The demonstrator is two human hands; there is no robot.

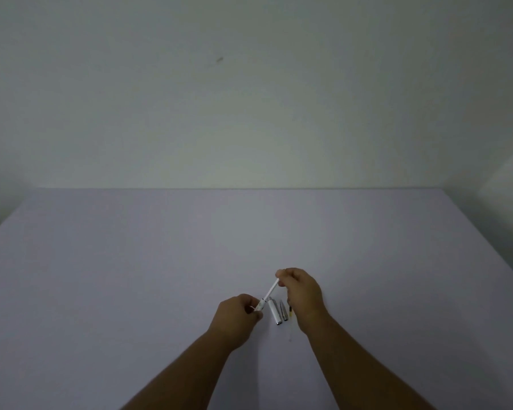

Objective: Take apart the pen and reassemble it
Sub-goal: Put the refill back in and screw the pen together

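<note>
My left hand (240,313) pinches the white grip section (260,305) of the pen, just above the table. My right hand (301,294) pinches the far end of the thin white refill (272,290), which slants from that hand down into the grip section. Between my wrists, two loose pen parts lie on the table side by side: a white barrel piece (274,312) and a grey cap-like piece (284,311). A small dark and yellowish part (290,311) lies next to my right wrist, partly hidden by it.
The work surface is a pale lilac table (131,276) whose far edge meets a plain white wall (249,99). The table's right edge runs diagonally at the right of the view.
</note>
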